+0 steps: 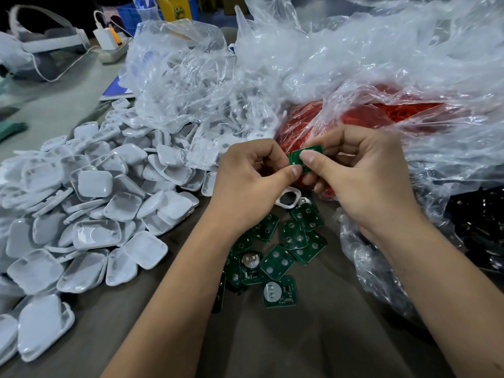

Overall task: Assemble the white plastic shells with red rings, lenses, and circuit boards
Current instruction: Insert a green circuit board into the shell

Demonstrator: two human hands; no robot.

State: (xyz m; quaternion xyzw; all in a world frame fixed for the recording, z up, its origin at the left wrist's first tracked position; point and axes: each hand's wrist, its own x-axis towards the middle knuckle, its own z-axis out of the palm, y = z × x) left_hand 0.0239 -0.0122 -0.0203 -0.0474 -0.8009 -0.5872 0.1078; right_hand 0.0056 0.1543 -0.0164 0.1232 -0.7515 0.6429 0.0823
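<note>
Several loose circuit boards point(276, 261) lie nearest on the table point(313, 336), within reach; above them left hand point(249, 184) and right hand point(362, 175) both pinch one green board point(303, 156), apparently aligning it; white shells point(90, 214) heaped leftward, red rings point(354, 115) bagged beyond

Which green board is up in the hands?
The green circuit board pinched between left hand and right hand; the other boards lie on the table.
</note>
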